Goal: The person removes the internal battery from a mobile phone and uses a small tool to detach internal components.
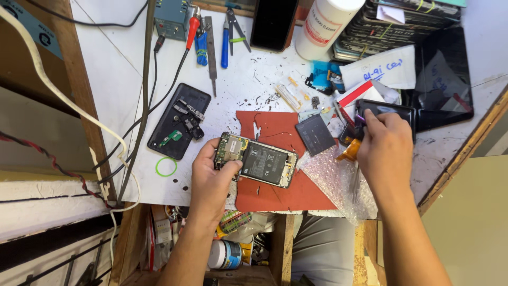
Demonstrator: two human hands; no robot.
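A: What has the left hand (pixel 211 177) got?

B: An opened phone (pixel 256 160) with its back off, circuit board and black battery showing. The fingers are curled around its left end, thumb on top, lifting that end a little above the red mat (pixel 275 195). The phone lies slantwise over the mat, near the front edge of the white table (pixel 116 69).

A: And the right hand (pixel 385 153)?

B: It is off to the right, well apart from the phone, fingers bunched and pressing down on a small black phone (pixel 385 111) beside the stack of papers. I cannot tell whether it grips anything; the fingertips are hidden from this side. An orange-handled tool (pixel 350 152) pokes out just left of the hand, over a sheet of bubble wrap (pixel 330 177).

A: Anything between the 2 hands?

B: 1 loose dark battery (pixel 314 134) lies on the right edge of the mat, near the open phone but not touching it.

A: What is on the left?

B: A black back cover (pixel 179 121) lies inside-up with small parts on it, and a green ring (pixel 165 166) sits just below it. Screwdrivers and tweezers (pixel 211 37) lie at the far edge, next to a white bottle (pixel 323 24).
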